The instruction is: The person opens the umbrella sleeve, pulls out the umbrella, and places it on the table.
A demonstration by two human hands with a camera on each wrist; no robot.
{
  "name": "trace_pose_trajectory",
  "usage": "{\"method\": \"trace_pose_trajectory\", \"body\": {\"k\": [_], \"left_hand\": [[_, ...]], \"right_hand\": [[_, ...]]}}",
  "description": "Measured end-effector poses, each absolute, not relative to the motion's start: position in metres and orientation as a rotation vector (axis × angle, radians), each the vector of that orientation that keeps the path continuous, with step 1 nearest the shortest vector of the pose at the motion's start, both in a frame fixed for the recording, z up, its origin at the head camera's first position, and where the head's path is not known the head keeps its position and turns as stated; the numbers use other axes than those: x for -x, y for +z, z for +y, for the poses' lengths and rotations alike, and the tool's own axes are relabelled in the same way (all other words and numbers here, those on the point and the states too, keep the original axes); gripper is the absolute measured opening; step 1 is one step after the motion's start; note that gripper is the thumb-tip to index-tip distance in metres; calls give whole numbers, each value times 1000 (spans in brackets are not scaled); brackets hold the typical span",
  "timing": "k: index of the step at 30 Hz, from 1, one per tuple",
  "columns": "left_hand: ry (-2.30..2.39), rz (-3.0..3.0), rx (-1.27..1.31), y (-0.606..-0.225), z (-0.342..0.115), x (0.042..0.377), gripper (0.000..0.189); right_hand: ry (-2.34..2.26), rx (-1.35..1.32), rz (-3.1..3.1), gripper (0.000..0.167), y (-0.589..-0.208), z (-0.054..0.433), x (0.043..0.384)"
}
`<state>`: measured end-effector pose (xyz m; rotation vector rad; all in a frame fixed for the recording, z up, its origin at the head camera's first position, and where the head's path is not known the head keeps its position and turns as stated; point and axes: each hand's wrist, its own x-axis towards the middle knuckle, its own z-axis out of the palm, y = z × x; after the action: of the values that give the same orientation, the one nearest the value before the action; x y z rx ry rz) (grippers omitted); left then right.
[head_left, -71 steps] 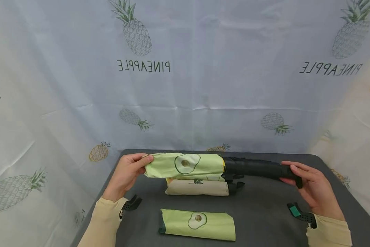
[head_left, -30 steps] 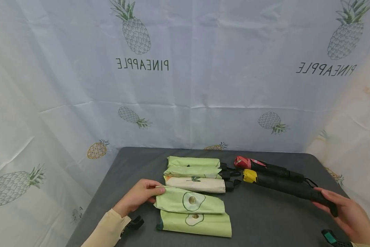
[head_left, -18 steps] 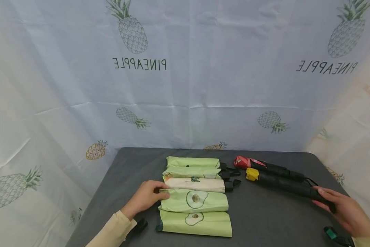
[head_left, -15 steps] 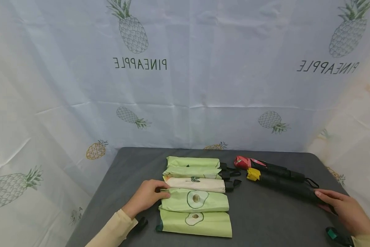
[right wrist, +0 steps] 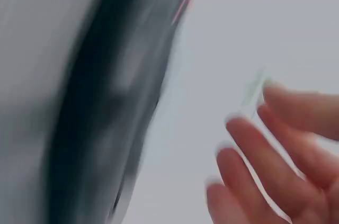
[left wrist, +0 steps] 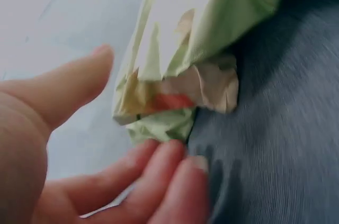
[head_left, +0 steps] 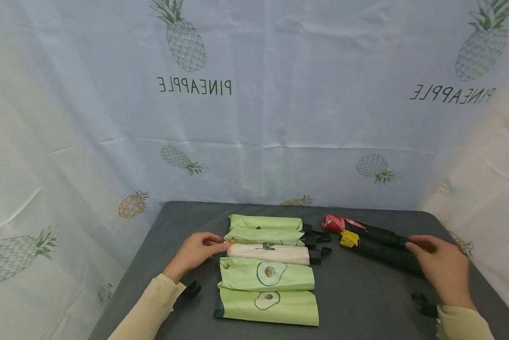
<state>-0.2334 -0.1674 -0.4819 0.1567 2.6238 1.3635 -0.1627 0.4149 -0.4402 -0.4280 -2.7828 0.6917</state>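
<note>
My left hand is at the left end of a cream folded umbrella. In the left wrist view its thumb and fingers are spread on either side of the umbrella's cream and orange end. My right hand hovers by the right ends of two black folded umbrellas, one with a yellow end and one with a red end. Blurred in the right wrist view, its loosely bent fingers stand apart from the dark umbrella. A green avocado-print sleeve lies flat just below the cream umbrella.
Another avocado-print sleeve lies nearest me on the grey table. Two green folded umbrellas with black handles, a rear one and a nearer one, lie behind the cream one. A pineapple-print curtain hangs behind the table.
The right hand drew the yellow-ended umbrella out of the green sleeve, laid it beside the red-ended one and let go. The left hand released the sleeve and moved up to the cream umbrella.
</note>
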Motion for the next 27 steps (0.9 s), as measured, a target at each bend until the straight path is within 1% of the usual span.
{"method": "trace_pose_trajectory", "body": {"k": [3, 5, 8, 10, 14, 18, 21, 27], "left_hand": [[1344, 2490, -170, -483, -167, 241, 45], [1337, 2435, -202, -484, -164, 243, 43], [1327, 2401, -213, -484, -159, 245, 49], [1323, 2404, -211, -484, -156, 244, 46], [1286, 2423, -214, -483, -153, 242, 37], [1237, 2428, -238, -480, -152, 237, 38], [1235, 2409, -251, -480, -153, 233, 34], [1314, 2386, -259, -478, -156, 230, 44]], "right_hand": [[809, 144, -2867, 40, -438, 354, 181], [923, 28, -2953, 40, -442, 318, 192], [1068, -50, -3048, 40, -451, 279, 202], [1105, -56, -3096, 41, -457, 263, 205], [1107, -57, -3132, 47, -466, 249, 206], [1096, -72, -3141, 41, -470, 248, 205], [1111, -82, -3148, 38, -471, 249, 204], [1178, -156, -3116, 37, -472, 253, 204]]}}
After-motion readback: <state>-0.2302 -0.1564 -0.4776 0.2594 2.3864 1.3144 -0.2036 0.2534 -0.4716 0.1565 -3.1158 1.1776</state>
